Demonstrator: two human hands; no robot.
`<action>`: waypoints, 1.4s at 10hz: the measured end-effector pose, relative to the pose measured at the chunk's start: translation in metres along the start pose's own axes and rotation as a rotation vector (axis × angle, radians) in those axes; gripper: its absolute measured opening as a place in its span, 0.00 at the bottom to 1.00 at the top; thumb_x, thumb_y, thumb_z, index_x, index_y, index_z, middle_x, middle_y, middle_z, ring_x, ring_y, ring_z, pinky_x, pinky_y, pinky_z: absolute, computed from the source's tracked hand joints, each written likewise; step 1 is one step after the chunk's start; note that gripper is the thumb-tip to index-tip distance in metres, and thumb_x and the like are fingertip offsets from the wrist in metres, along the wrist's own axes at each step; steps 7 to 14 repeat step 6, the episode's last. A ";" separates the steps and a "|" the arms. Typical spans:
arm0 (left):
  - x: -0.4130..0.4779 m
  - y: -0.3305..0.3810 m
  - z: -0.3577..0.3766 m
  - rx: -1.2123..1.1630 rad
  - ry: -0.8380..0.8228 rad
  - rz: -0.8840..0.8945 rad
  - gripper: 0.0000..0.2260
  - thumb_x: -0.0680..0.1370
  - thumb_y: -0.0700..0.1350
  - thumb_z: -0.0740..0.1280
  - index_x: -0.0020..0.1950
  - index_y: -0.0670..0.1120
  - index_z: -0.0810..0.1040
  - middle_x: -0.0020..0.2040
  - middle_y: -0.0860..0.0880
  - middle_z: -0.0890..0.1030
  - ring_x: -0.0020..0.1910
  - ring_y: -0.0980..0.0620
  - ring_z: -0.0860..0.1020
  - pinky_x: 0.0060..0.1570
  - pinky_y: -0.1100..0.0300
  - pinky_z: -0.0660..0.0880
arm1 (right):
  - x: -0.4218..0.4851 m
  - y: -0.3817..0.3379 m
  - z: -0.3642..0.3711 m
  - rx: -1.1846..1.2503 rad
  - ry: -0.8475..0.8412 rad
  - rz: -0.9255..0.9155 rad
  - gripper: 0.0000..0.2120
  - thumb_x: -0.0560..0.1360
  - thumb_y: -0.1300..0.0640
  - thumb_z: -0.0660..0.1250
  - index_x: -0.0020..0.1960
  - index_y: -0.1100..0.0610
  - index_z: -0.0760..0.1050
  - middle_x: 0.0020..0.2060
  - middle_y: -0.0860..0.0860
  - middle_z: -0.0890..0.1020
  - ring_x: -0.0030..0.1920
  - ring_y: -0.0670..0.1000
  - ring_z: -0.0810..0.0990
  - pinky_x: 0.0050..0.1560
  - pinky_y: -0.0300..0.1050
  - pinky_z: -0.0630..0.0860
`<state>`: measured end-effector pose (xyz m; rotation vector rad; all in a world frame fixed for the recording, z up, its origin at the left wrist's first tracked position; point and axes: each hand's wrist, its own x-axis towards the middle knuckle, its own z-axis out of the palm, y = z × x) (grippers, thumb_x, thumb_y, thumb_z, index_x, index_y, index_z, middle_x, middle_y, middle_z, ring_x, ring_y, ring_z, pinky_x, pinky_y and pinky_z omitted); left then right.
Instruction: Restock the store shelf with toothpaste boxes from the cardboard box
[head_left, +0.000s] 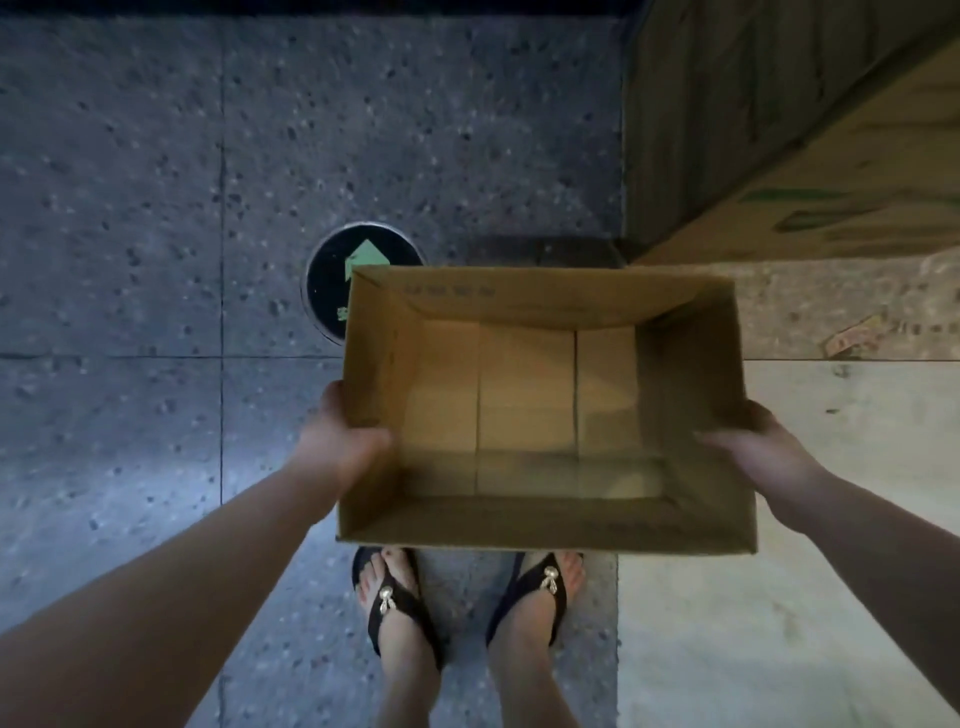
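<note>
Cardboard box (524, 415) held between both hands above tiled floor (130, 208), open top facing camera, interior bare. Left hand (343, 441) clamps left wall, thumb inside. Right hand (753, 447) clamps right wall, fingers hooked over rim. Sandalled feet (395, 597) directly below box.

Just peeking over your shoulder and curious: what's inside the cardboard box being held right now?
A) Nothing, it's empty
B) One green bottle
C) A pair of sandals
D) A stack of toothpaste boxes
A: the cardboard box, gripped at its sides by the left hand and the right hand, shows only its bare bottom flaps.
</note>
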<state>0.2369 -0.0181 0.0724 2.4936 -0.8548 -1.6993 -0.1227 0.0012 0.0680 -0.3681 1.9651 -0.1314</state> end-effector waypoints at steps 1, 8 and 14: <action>0.025 -0.009 0.012 0.021 0.023 0.006 0.30 0.70 0.42 0.71 0.68 0.54 0.62 0.63 0.47 0.73 0.58 0.45 0.74 0.57 0.47 0.72 | 0.029 0.007 0.014 0.020 -0.012 0.028 0.29 0.73 0.60 0.66 0.71 0.55 0.60 0.66 0.56 0.72 0.64 0.61 0.71 0.66 0.57 0.69; 0.028 -0.011 0.026 0.230 0.040 0.071 0.31 0.72 0.48 0.70 0.71 0.49 0.60 0.63 0.45 0.73 0.58 0.44 0.76 0.53 0.51 0.76 | 0.002 0.001 0.023 -0.059 0.008 -0.040 0.29 0.74 0.60 0.65 0.72 0.53 0.58 0.67 0.55 0.71 0.66 0.59 0.70 0.65 0.52 0.66; 0.028 -0.011 0.026 0.230 0.040 0.071 0.31 0.72 0.48 0.70 0.71 0.49 0.60 0.63 0.45 0.73 0.58 0.44 0.76 0.53 0.51 0.76 | 0.002 0.001 0.023 -0.059 0.008 -0.040 0.29 0.74 0.60 0.65 0.72 0.53 0.58 0.67 0.55 0.71 0.66 0.59 0.70 0.65 0.52 0.66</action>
